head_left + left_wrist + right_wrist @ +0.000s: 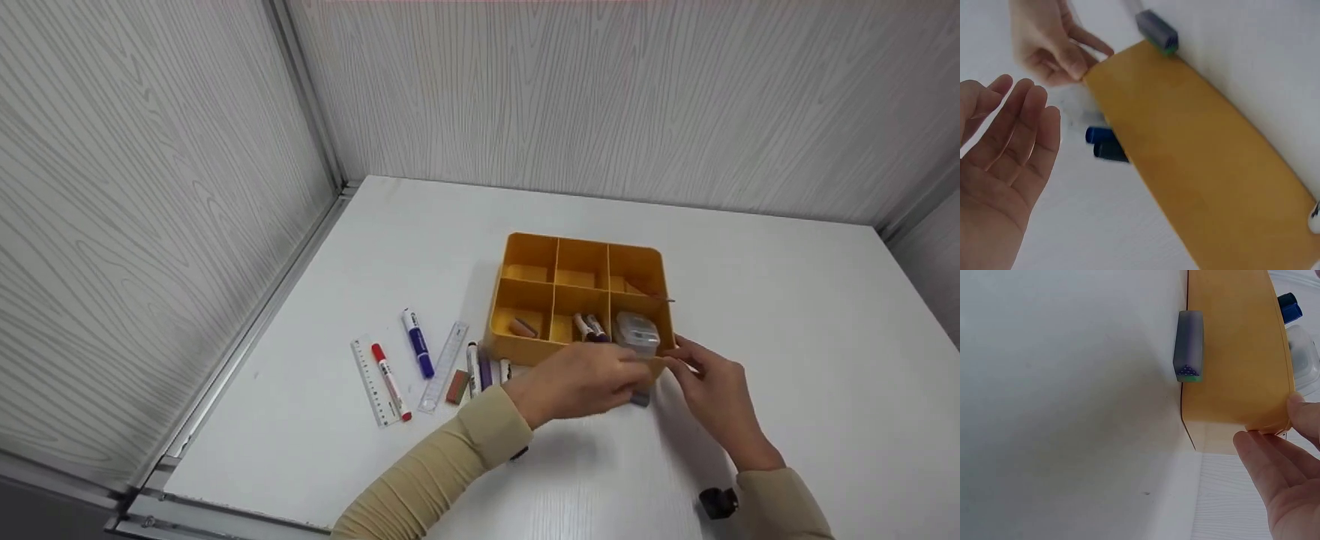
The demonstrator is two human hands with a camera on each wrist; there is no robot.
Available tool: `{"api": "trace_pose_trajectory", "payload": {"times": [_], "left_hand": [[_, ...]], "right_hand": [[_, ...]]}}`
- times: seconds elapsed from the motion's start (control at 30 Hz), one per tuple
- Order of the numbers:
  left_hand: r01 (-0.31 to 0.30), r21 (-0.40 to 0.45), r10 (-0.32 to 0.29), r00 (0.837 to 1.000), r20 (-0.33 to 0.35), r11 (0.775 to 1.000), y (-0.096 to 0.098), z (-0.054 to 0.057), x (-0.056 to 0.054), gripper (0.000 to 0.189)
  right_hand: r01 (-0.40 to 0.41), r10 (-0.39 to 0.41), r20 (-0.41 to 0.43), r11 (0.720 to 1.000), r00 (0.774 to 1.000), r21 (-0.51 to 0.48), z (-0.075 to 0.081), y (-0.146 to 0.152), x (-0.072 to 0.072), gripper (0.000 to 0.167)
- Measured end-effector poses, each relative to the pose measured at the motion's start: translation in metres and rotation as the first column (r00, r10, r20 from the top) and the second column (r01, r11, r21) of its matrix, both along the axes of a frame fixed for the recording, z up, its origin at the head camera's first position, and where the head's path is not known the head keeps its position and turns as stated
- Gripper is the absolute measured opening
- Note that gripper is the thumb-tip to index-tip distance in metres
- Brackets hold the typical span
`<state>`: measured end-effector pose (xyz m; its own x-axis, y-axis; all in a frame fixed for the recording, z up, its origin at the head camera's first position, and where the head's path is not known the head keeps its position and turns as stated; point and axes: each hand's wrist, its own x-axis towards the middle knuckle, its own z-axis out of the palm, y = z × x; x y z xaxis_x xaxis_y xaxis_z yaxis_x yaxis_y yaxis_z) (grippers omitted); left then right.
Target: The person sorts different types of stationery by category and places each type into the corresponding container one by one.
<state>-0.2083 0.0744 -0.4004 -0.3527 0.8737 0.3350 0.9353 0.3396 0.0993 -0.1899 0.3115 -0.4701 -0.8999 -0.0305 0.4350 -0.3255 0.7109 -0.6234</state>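
A yellow divided box [525, 351] stands on the white table. My right hand [712, 386] pinches its front right corner at the rim, thumb on top and fingers against the wall in the right wrist view. My left hand [585, 379] is over the box's front edge; in the left wrist view its fingers are loosely bent with nothing held. Inside the front right compartment sits a clear plastic case [637, 334]. Two markers [590, 327] stand in the front middle compartment, and an eraser [523, 327] lies front left. A greyish eraser-like block [1189, 349] rests against the front wall.
Left of the box lie a blue marker [418, 343], a red marker [391, 381], two clear rulers [444, 367] [373, 382], a red-green eraser [457, 387] and more markers [474, 369], partly behind my left arm. A thin pointed object [641, 291] pokes over the box's right rim.
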Motion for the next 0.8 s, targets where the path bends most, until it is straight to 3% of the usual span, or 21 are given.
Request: {"api": "trace_pose_trajectory", "payload": {"times": [0.1,0.2,0.4,0.6,0.8], "left_hand": [[0.012,-0.091,-0.017,0.999,-0.050,0.996,0.011,-0.014,0.007,0.017],[-0.021,-0.164,0.005,0.996,-0.093,0.986,0.021,-0.025,0.012,0.021],[-0.090,-0.177,0.071,0.991,-0.110,0.980,0.035,-0.045,0.013,0.025],[-0.202,-0.245,0.183,0.978,-0.097,0.948,0.040,-0.060,0.013,0.030],[-0.228,-0.241,0.209,0.973,-0.099,0.943,0.043,-0.068,0.011,0.025]], "right_hand": [[0.000,0.001,0.009,1.000,1.000,-0.007,-0.001,0.000,0.001,0.014],[-0.004,0.005,0.016,1.000,1.000,-0.016,0.000,0.000,0.001,0.015],[-0.006,0.007,0.010,1.000,1.000,-0.025,-0.001,0.000,0.001,0.014],[0.008,-0.008,-0.023,1.000,1.000,0.003,-0.004,0.000,0.001,0.013],[0.008,-0.006,-0.061,1.000,0.998,0.029,-0.005,-0.001,0.000,0.014]]}}
